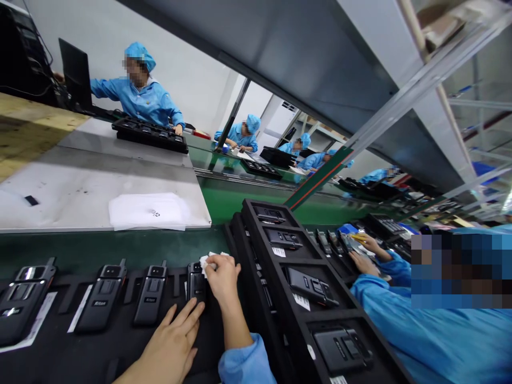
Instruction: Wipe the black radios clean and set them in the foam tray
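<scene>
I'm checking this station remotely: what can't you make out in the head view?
- Top of the handset: covered by the right hand and its white cloth.
- Left hand: wrist cut off by the bottom edge.
- Label print on the tray units: too small.
- Far benches: blurred.

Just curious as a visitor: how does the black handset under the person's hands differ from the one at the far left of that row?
The handset under the hands is touched by the left hand, and the right hand presses a white cloth on its top; the far-left handset lies untouched. The far-left one looks bigger, being nearer the camera, and shows a shiny top. Both are black, lying face up in one tray.
</scene>
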Action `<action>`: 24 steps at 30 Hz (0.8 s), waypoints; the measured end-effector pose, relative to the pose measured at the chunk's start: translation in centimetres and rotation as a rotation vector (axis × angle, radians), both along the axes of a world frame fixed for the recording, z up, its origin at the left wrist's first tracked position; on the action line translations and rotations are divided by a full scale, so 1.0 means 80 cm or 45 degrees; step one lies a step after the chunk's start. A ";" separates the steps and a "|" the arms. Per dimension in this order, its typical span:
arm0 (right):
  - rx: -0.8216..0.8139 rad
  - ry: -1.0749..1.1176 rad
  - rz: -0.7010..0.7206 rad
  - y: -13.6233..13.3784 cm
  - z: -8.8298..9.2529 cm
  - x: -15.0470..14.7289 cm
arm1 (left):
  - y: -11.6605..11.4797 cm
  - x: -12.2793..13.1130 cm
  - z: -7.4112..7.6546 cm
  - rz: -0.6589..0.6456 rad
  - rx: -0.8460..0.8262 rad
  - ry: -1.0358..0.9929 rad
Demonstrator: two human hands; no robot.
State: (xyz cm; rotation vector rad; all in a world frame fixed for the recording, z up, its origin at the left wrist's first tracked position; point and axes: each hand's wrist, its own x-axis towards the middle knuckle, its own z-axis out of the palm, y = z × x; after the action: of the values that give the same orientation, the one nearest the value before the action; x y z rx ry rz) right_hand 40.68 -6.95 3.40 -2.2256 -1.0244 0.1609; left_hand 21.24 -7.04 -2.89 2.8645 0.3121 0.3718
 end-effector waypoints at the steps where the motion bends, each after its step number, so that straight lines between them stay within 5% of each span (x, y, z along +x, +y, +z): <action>1: 0.011 0.003 -0.038 -0.008 0.000 0.008 | 0.000 0.000 0.000 0.002 -0.006 -0.005; 4: 0.046 0.016 -0.044 -0.034 0.001 0.010 | -0.001 0.000 0.001 0.005 0.012 -0.028; 10: -0.019 -0.048 0.266 -0.055 -0.002 -0.053 | 0.001 -0.001 0.010 -0.084 0.101 -0.070; 16: -0.169 -0.099 -0.053 -0.068 -0.011 -0.030 | -0.004 -0.002 0.013 -0.061 0.075 0.008; 20: -0.007 -0.104 0.084 -0.064 -0.011 -0.043 | -0.005 -0.001 0.010 -0.040 -0.032 0.017; 24: -0.065 -0.156 0.174 -0.061 -0.013 -0.052 | -0.003 -0.002 0.014 -0.025 -0.079 0.027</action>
State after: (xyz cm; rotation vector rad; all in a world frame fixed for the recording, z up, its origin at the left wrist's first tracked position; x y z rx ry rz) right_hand 36.51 -11.81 2.33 -2.2343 -1.2530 0.1126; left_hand 21.06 -7.27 -1.77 2.8101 0.2936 0.3230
